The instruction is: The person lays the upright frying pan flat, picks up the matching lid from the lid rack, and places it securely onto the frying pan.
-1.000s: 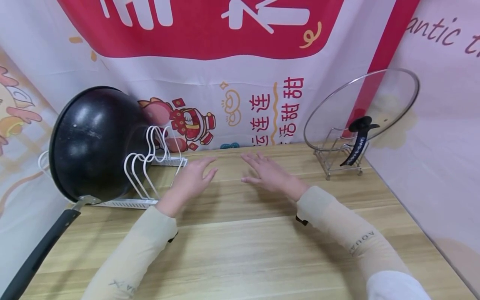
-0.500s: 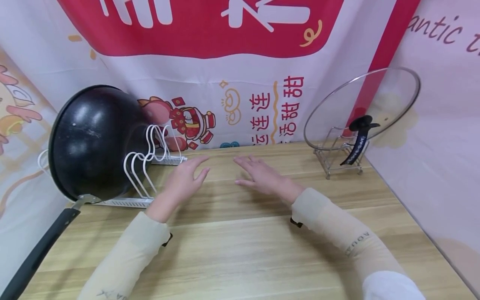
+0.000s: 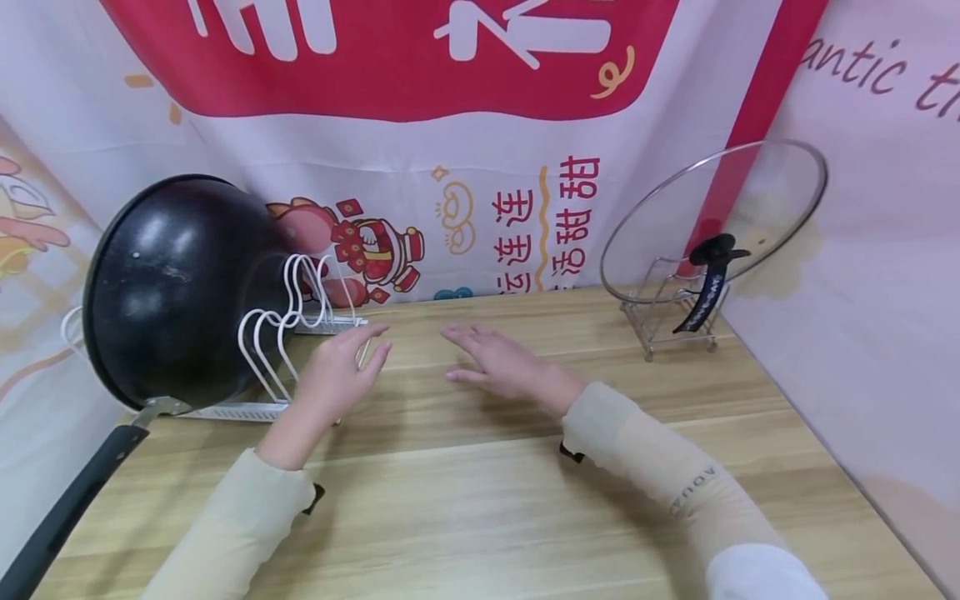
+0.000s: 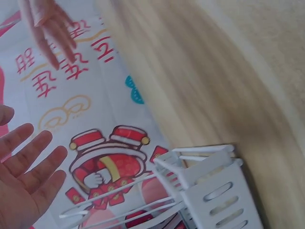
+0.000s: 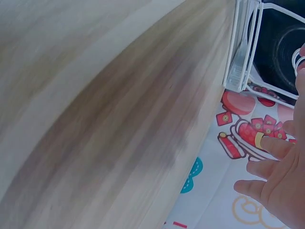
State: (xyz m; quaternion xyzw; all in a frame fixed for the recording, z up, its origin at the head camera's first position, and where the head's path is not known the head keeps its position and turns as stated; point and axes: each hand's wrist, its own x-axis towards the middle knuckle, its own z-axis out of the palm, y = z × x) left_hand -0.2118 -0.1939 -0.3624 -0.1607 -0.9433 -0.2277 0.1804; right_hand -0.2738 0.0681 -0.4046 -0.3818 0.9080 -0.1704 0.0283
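Note:
In the head view my left hand (image 3: 330, 373) hovers just right of a white wire rack (image 3: 258, 333), fingers extended and nothing in them. A black wok (image 3: 187, 283) leans on its side in that rack, its long dark handle (image 3: 71, 504) pointing to the lower left. My right hand (image 3: 497, 362) is held over the middle of the wooden table (image 3: 480, 508), fingers spread and holding nothing. The left wrist view shows the rack's slotted white end (image 4: 217, 195) near the left palm (image 4: 24, 191). Between the two hands is a gap of bare wood.
At the back right a glass lid (image 3: 675, 217) with a black knob (image 3: 712, 250) stands tilted in a small metal wire stand (image 3: 667, 333). A printed cloth (image 3: 397, 158) hangs behind the table, and another pale printed panel (image 3: 885, 292) borders the right side.
Both hands have shifted to the left, the left one closer to the white rack. The camera view has moved slightly. The wok and the lid stay in their racks.

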